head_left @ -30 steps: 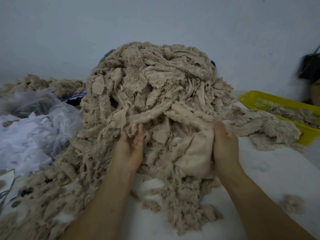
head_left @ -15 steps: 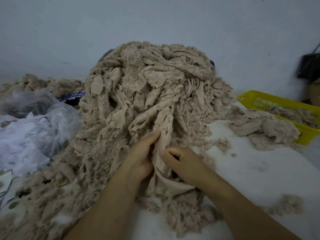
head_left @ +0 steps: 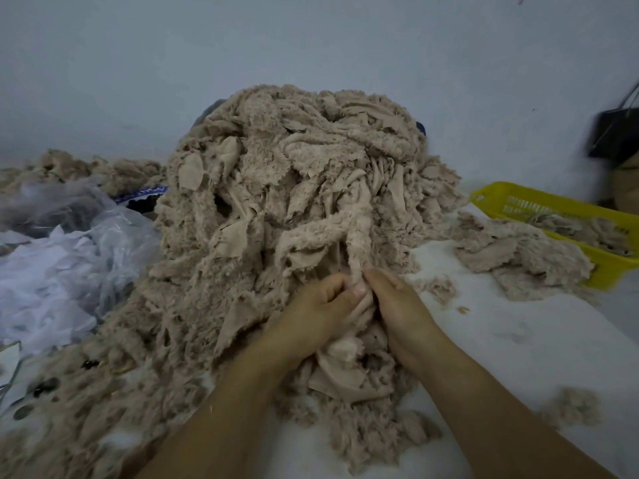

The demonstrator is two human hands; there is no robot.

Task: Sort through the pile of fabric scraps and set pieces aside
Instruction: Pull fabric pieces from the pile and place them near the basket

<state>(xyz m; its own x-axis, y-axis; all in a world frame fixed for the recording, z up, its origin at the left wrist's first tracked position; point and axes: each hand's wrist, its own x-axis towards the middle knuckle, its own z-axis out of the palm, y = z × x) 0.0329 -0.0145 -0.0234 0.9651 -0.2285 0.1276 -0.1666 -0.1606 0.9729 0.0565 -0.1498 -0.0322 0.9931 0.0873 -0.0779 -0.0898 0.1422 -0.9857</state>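
A tall pile of scraps (head_left: 304, 188) of beige fleecy cloth is heaped in the middle of the white bench (head_left: 501, 340). At its near foot a strip (head_left: 359, 236) hanging from the pile is gripped by both hands. The left hand (head_left: 321, 305) has its fingers curled and thumb pressed on the strip, and the right hand (head_left: 401, 305) has its fingers closed on it from the other side. A smaller heap (head_left: 518, 257) is seen at the right, against a yellow basket (head_left: 553, 205).
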